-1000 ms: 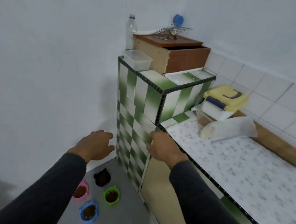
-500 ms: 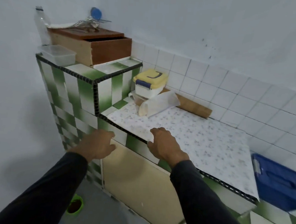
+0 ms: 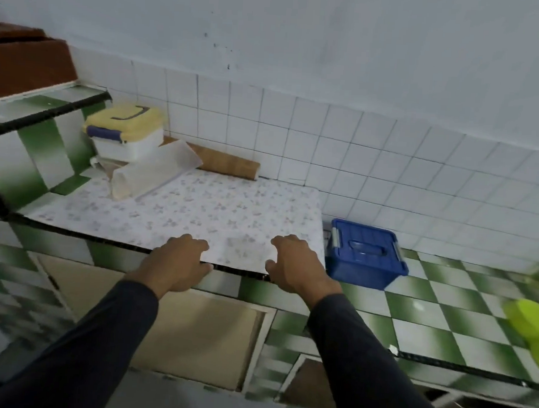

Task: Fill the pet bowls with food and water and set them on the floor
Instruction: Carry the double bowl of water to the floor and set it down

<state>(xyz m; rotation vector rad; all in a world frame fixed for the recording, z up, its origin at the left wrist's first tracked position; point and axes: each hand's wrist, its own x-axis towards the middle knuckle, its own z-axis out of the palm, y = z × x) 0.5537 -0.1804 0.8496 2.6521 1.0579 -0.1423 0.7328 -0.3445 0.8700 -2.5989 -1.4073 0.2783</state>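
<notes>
No pet bowl is in sight now. My left hand [image 3: 176,261] and my right hand [image 3: 299,265] hover side by side over the front edge of the counter [image 3: 173,210], which has a white flowered cover. Both hands hold nothing, fingers loosely curled and apart. A blue lidded box [image 3: 366,254] stands on the green-checked tiles just right of my right hand. A white container with a yellow lid [image 3: 124,132] sits at the back left of the counter, with a clear plastic container lying on its side [image 3: 150,174] in front of it.
A brown roll [image 3: 229,163] lies along the tiled back wall. A raised tiled block with a wooden box [image 3: 24,62] stands at the left. Something bright green and blurred [image 3: 532,327] sits at the right edge. Beige cabinet doors [image 3: 190,334] are below the counter.
My view has swung right, away from the floor and the coloured bowls. The blue box and green-checked counter came into sight. Both hands stayed empty and moved along the counter edge.
</notes>
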